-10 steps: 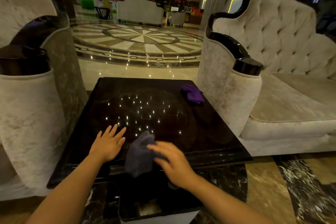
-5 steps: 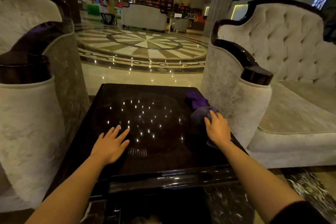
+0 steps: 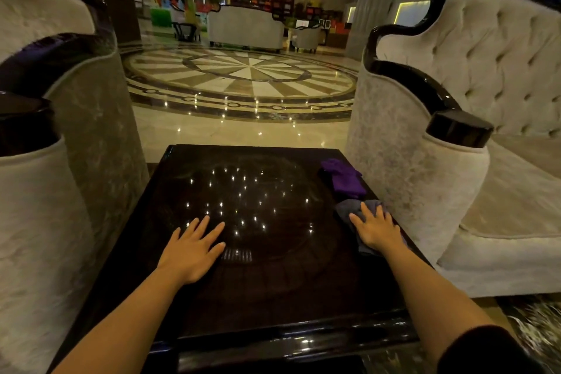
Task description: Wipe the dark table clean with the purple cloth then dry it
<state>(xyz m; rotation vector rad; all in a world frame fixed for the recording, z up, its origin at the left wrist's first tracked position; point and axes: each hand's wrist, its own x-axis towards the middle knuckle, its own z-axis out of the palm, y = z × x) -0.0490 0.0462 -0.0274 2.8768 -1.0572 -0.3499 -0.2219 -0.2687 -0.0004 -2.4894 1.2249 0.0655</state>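
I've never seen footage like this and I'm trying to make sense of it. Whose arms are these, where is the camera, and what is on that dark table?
There is no machine here: a person wears a wide-angle camera on the head, looking forward and down, so you see their own two bare arms. The dark table stands between two pale armchairs in a large hall. The left hand lies flat and spread on the tabletop, holding nothing. The right hand presses flat on a grey cloth near the table's right edge; it is not closed around it. Just beyond, apart from both hands, lies the purple cloth, bunched up. The bright specks on the table are reflected ceiling lights.
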